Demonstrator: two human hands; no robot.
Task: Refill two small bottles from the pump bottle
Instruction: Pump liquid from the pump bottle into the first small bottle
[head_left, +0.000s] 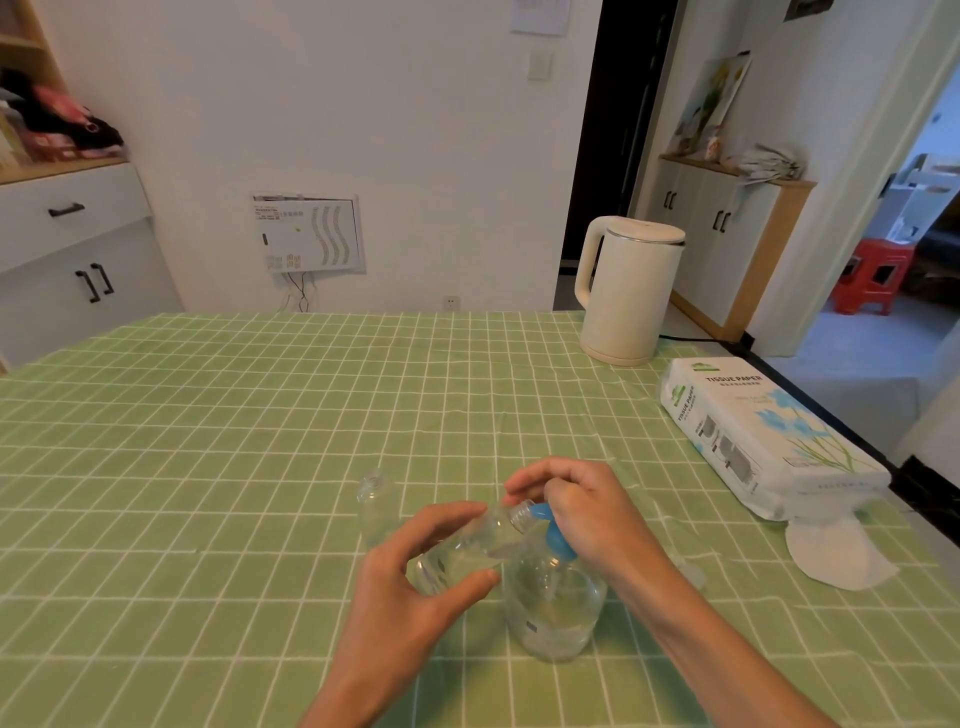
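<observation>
A clear pump bottle (556, 608) with a blue pump head (556, 530) stands on the green checked tablecloth near the front. My right hand (576, 504) lies over the blue pump head, fingers curled round it. My left hand (415, 577) grips a small clear bottle (467, 545), tilted so its open neck meets the blue spout. A second small clear bottle (375, 506) stands upright and uncapped just behind and left of my left hand. A small clear cap (688, 569) lies to the right of my right wrist.
A cream electric kettle (626, 291) stands at the table's far right, its cord running off the edge. A pack of tissue paper (753, 431) lies along the right edge, with a loose white tissue (831, 551) in front of it. The green tablecloth (208, 467) covers the table.
</observation>
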